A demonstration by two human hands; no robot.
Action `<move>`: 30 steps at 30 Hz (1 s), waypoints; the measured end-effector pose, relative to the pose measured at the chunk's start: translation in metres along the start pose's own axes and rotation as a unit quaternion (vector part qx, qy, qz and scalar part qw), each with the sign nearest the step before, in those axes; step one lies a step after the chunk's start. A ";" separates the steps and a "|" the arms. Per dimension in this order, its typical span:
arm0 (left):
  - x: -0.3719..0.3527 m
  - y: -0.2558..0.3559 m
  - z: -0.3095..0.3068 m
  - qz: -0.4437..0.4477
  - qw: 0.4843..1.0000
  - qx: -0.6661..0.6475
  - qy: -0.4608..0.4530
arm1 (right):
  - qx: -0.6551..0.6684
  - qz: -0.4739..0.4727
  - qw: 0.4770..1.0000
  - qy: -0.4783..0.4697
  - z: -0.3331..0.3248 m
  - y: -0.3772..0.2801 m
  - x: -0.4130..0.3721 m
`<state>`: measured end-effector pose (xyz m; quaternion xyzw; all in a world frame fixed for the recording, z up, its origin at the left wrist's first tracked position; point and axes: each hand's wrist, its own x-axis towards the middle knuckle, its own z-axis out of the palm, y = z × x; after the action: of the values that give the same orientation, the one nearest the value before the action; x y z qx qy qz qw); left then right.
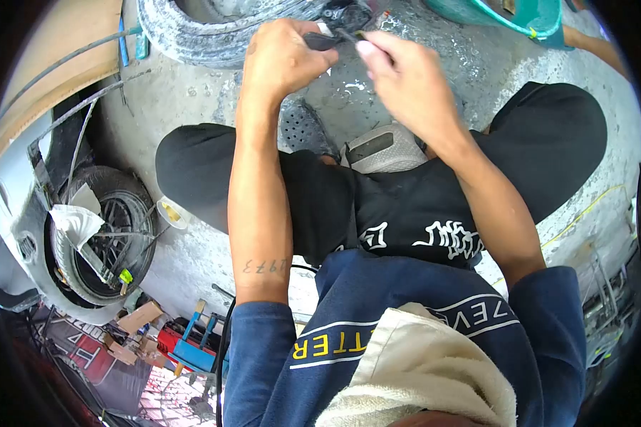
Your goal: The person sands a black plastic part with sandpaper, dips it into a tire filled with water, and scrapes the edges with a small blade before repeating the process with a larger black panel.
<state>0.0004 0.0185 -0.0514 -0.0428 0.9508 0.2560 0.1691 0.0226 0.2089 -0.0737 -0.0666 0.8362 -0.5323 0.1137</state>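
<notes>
My left hand (285,60) is closed around a black flat piece (322,41), which pokes out between thumb and fingers. Opposite it, my right hand (409,82) pinches a thin dark strip (347,34) whose tip reaches toward the black piece. Blur and small size hide what kind of thing either one is. Just beyond both hands lies a dusty grey tyre (192,39), partly cut off by the top of the view. A dark lump (345,13) rests at the tyre's right side.
A teal basin (491,18) stands at the upper right, with another person's arm (597,48) beside it. My dark perforated clog (306,128) is on the stained floor. At left are a spoked wheel (110,231) and a pale body panel (21,213); a red-and-blue tool (189,349) lies lower down.
</notes>
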 end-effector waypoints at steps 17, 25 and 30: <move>0.038 -0.001 -0.045 0.034 0.991 -0.076 -0.102 | -0.252 -0.130 0.951 -0.126 -0.023 0.000 0.016; 0.067 -0.013 -0.070 -0.015 0.984 -0.066 -0.166 | -0.256 -0.181 0.943 -0.111 -0.047 0.010 0.014; 0.067 -0.023 -0.078 -0.005 0.993 -0.087 -0.078 | -0.200 -0.193 0.960 -0.030 -0.062 -0.043 0.050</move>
<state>-0.0822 -0.0405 -0.0221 -0.0425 0.9086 0.3395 0.2395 -0.0419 0.2328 -0.0153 -0.2643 0.8931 -0.3636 0.0178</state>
